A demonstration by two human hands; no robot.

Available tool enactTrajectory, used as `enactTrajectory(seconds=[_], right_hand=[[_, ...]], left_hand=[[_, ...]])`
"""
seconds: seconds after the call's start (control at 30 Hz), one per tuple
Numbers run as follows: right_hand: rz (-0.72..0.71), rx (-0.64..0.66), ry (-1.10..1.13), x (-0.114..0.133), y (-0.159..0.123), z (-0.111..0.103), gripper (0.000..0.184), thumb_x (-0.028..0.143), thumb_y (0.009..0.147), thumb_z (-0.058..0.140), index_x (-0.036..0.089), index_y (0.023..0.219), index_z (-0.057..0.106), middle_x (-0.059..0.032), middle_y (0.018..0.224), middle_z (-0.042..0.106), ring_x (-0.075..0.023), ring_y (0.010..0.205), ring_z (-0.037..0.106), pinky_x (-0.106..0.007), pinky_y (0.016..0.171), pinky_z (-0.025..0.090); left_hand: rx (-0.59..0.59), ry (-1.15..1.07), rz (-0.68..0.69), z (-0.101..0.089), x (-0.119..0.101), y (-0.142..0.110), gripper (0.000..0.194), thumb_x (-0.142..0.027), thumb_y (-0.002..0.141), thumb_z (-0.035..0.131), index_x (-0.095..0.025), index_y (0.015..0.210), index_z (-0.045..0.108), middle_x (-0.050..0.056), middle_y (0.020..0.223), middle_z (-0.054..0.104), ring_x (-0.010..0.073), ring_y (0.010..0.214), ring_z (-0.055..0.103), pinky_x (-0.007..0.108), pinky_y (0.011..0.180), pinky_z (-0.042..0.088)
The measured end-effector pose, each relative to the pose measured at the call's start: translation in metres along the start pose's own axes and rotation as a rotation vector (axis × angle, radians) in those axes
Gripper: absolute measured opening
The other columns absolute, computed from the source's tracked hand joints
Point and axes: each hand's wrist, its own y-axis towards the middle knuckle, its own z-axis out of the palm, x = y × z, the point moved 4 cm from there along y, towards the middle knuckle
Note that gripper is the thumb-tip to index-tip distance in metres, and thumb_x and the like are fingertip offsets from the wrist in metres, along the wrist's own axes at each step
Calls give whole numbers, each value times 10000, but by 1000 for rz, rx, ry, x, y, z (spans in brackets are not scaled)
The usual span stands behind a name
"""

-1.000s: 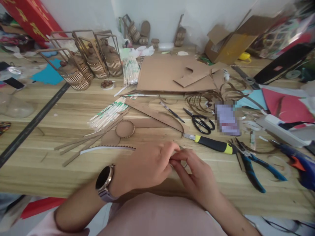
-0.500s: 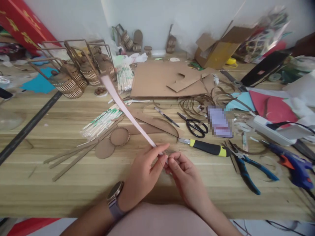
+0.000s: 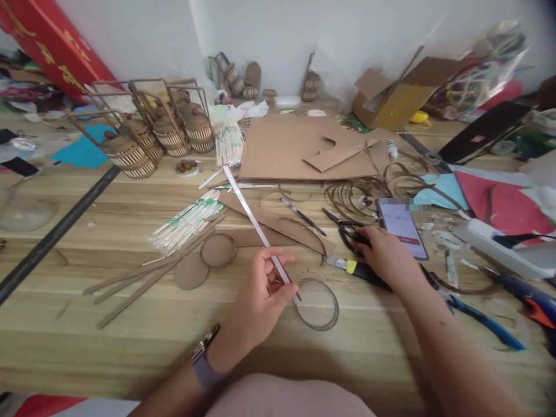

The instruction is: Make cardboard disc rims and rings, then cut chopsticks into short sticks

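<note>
A long narrow white strip (image 3: 249,213) is pinched between the thumb and fingers of my left hand (image 3: 263,301), slanting up and away to the left. Beside my left thumb is a thin brown ring (image 3: 336,310); whether it joins the strip I cannot tell. My right hand (image 3: 386,255) has its fingers curled at the handles of the black scissors (image 3: 343,223), which lie on the table. Below that hand, partly covered, is a yellow-and-black utility knife (image 3: 362,272). Blue-handled pliers (image 3: 486,324) lie under and right of my right forearm.
Lidded woven baskets (image 3: 130,153) with tall handles stand at the back left. Bundled sticks (image 3: 189,220), cardboard discs (image 3: 191,269) and a pen (image 3: 303,216) lie nearer. Cardboard sheet (image 3: 278,145), coiled brown strips (image 3: 347,194), a phone (image 3: 402,229) and a glue gun (image 3: 521,298) are around.
My right hand has left the strip's near end and moved right and forward to the scissors. My left hand still holds the strip, now tilted lower. The brown ring has come into view.
</note>
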Motion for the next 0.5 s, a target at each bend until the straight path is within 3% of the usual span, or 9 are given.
enactTrajectory(seconds=[0.1, 0.23, 0.37, 0.5], right_hand=[[14, 17, -21, -6, -3, -9, 244, 146, 840, 461, 127, 1028, 615, -184, 908, 718, -318, 827, 688, -399, 704, 498], [-16, 65, -11, -6, -13, -14, 243, 173, 858, 478, 174, 1073, 590, -115, 854, 722, -266, 757, 687, -350, 676, 496], [-40, 113, -19, -2, -16, 1, 224, 277, 803, 608, 193, 1010, 617, -122, 966, 697, -271, 813, 680, -353, 706, 505], [-27, 130, -16, -2, -9, 8, 290, 244, 768, 613, 159, 1046, 623, -144, 959, 681, -291, 864, 672, -373, 743, 500]], left_hand=[[-84, -42, -15, -6, 0, 2, 349, -190, 806, 675, -224, 1054, 432, 75, 1217, 584, 109, 790, 626, 273, 703, 553], [-129, -27, -54, -9, 3, 4, 348, -183, 780, 691, -214, 1057, 482, 31, 1087, 591, 95, 766, 620, 241, 687, 539], [-99, -57, -79, -7, 4, 2, 383, -188, 780, 679, -217, 1111, 489, 35, 1112, 570, 97, 759, 613, 259, 695, 554], [-15, -11, -74, -5, 3, -2, 439, -180, 823, 635, -243, 1226, 474, 50, 1230, 537, 100, 801, 597, 273, 741, 543]])
